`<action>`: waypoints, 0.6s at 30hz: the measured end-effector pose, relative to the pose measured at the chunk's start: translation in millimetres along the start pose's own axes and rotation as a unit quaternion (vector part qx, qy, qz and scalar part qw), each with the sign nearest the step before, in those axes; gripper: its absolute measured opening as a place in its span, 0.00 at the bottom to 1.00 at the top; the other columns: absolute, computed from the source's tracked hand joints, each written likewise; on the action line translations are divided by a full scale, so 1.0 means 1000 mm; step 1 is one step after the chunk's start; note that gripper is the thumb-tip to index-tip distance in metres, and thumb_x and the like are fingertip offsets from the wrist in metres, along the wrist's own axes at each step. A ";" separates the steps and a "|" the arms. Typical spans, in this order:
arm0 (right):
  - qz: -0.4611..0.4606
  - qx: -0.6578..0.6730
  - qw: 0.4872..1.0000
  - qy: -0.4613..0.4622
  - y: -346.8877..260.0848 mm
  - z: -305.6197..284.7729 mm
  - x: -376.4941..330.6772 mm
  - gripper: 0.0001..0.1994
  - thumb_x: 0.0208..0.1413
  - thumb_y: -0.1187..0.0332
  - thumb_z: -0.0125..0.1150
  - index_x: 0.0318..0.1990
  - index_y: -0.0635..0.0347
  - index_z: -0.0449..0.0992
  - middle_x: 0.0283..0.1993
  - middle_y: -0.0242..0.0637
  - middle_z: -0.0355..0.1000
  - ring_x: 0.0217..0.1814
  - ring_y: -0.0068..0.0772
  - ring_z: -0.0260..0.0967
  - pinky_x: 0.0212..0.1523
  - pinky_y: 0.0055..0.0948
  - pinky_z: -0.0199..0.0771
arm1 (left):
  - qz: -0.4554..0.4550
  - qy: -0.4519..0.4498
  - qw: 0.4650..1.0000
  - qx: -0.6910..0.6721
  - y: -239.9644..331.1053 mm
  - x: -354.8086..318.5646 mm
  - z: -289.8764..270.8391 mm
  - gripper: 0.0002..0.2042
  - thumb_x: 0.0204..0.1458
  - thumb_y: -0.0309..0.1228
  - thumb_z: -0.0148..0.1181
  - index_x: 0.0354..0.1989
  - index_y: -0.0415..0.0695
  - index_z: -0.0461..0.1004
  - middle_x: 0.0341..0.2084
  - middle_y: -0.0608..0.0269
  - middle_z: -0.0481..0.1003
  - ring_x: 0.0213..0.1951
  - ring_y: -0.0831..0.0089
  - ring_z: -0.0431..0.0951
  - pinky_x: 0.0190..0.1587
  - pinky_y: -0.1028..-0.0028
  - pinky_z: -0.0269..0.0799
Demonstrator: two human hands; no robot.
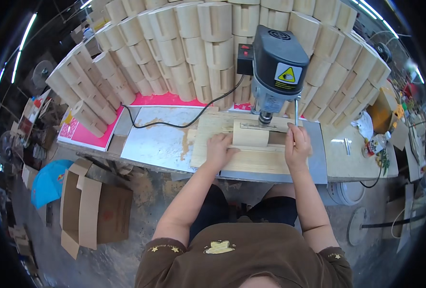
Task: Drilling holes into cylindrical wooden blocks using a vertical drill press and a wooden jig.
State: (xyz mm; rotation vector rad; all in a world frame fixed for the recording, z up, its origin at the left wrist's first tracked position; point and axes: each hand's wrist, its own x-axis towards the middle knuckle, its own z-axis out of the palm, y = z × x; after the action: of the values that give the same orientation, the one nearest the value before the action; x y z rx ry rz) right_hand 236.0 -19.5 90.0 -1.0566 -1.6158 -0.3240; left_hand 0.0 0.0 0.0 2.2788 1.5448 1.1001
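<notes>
A dark grey drill press (pixel 280 60) stands at the middle of the bench, its chuck (pixel 265 118) over a pale rounded wooden block (pixel 251 137). The block lies on its side in a wooden jig (pixel 256 161), under the chuck. My left hand (pixel 217 151) grips the block's left end, thumb along its near edge. Some of its fingertips are hidden. My right hand (pixel 297 145) is closed around the lower end of the drill press's metal lever (pixel 297 111), right of the block. The drill bit's tip is too small to make out.
Stacked wooden blocks (pixel 179 53) wall the bench's back. A black cable (pixel 174 126) crosses a dusty white board (pixel 160 132) at left. An open cardboard box (pixel 105 211) and a blue umbrella (pixel 50 182) stand left on the floor. A bottle (pixel 376 144) lies at right.
</notes>
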 end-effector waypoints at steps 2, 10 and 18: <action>-0.015 -0.019 0.999 -0.034 0.007 -0.014 0.011 0.04 0.52 0.73 0.56 0.34 0.61 0.75 0.23 0.36 0.65 0.25 0.37 0.64 0.27 0.34 0.60 | 0.009 0.033 0.999 -0.002 0.011 0.004 0.010 0.24 0.34 0.36 0.68 0.44 0.50 0.74 0.29 0.63 0.70 0.38 0.60 0.69 0.42 0.61 0.58; 0.075 -0.076 0.993 -0.056 -0.025 -0.023 0.147 0.14 0.55 0.61 0.51 0.25 0.62 0.68 0.21 0.47 0.66 0.24 0.48 0.67 0.25 0.37 0.63 | -0.002 0.003 1.000 0.029 0.008 -0.006 -0.002 0.25 0.34 0.38 0.68 0.46 0.51 0.73 0.30 0.63 0.70 0.40 0.61 0.69 0.44 0.60 0.56; 0.147 -0.145 0.959 -0.196 0.047 0.008 0.197 0.21 0.56 0.54 0.53 0.51 0.58 0.71 0.45 0.46 0.73 0.42 0.45 0.72 0.43 0.36 0.69 | -0.005 -0.025 1.000 0.008 0.027 0.005 0.017 0.27 0.36 0.38 0.67 0.50 0.50 0.72 0.30 0.64 0.70 0.40 0.62 0.69 0.45 0.60 0.56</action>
State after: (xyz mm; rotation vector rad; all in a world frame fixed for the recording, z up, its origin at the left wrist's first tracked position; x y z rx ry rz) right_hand 271.5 102.5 247.7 -1.6483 -1.7562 -0.1589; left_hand 32.1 -3.2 4.2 2.2879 1.5509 1.0228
